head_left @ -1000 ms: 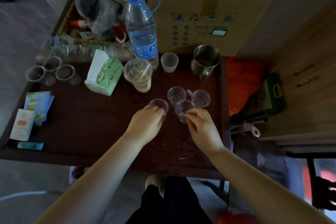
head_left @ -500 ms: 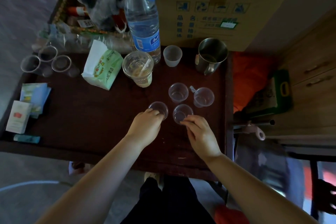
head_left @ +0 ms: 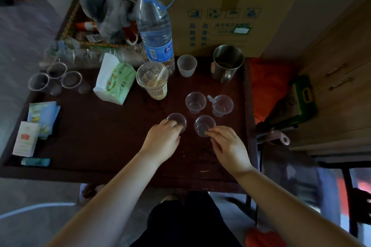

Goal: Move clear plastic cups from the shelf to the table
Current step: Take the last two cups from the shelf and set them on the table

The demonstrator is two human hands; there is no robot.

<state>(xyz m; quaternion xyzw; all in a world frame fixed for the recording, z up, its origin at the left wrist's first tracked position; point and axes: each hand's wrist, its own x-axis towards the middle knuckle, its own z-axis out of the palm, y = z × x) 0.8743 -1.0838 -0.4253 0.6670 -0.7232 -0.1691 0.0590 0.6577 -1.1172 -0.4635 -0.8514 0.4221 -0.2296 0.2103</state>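
Several small clear plastic cups stand upright on the dark wooden table point(head_left: 100, 136). My left hand point(head_left: 161, 140) grips the near-left cup point(head_left: 177, 120) by its near side. My right hand point(head_left: 227, 146) pinches the near rim of the near-right cup point(head_left: 203, 124) with its fingertips. Behind them stand another clear cup point(head_left: 195, 102) and a clear cup with a small handle point(head_left: 222, 105), both untouched. Three more clear cups point(head_left: 56, 80) lie on their sides at the table's far left.
Behind the cups stand a large drink cup with a spoon point(head_left: 153, 80), a water bottle point(head_left: 155, 26), a frosted cup point(head_left: 186, 65) and a steel mug point(head_left: 227, 62). A tissue pack point(head_left: 115, 80) lies left. A cardboard box point(head_left: 230, 16) rises at the back.
Both hands stay on the same two near cups. The two cups have been set a little further apart, and my view has shifted slightly.
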